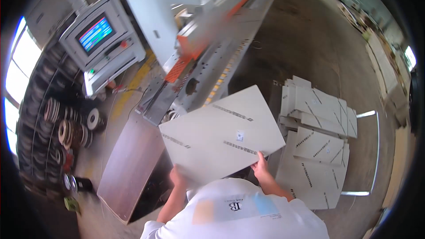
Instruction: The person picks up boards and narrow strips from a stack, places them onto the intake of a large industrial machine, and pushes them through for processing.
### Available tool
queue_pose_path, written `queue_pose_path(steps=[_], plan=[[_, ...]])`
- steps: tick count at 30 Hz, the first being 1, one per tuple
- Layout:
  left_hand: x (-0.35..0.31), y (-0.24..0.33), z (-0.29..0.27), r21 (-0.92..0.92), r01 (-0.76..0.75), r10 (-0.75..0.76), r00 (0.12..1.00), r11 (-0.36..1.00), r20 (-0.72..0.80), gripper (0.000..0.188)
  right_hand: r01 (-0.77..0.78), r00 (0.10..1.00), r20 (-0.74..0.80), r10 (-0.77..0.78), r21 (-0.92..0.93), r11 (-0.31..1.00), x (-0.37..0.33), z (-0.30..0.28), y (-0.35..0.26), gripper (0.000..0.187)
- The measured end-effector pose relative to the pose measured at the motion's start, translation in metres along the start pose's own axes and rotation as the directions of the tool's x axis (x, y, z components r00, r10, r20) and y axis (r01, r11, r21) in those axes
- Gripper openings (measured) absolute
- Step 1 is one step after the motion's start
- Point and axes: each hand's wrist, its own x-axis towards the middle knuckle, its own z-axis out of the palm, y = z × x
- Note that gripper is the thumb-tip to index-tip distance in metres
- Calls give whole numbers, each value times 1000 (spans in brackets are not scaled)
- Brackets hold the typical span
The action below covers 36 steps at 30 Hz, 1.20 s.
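Observation:
A pale grey rectangular panel [212, 128] with printed stripes and a small white label is held out in front of my body. My left hand [178, 177] grips its near left edge, with the fingers hidden beneath. My right hand [261, 167] holds the near right edge, thumb on top and the other fingers under the board. Past the panel's far left side lies the metal bed of a long machine [177, 99] with an orange guard [190, 48]. Part of the machine bed is covered by the panel.
Similar panels lie stacked [316, 168] on the right. A brown wooden board [133, 163] stands at my left. Farther left are a control console [104, 40] with a lit screen and a rack of rolls [48, 106]. A white metal frame [377, 150] rests beyond the stacks.

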Motion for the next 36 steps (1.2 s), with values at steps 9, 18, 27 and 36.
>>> queue_pose_path(steps=[9, 18, 27, 36], plan=[[40, 3, -135, 704, -103, 128, 992, 702, 17, 34, 117, 950, 312, 22, -420, 900, 18, 163, 28, 33], [155, 91, -186, 525, -370, 517, 840, 766, -162, 36, 116, 923, 364, 123, -570, 814, 7, 207, 44, 37], [264, 125, -209, 460, -334, 363, 931, 823, 26, 24, 130, 917, 358, 177, -687, 715, 0, 210, 55, 36], [266, 152, -200, 725, -425, 512, 851, 542, 116, 23, 156, 913, 371, 171, -703, 694, -2, 215, 51, 35]])
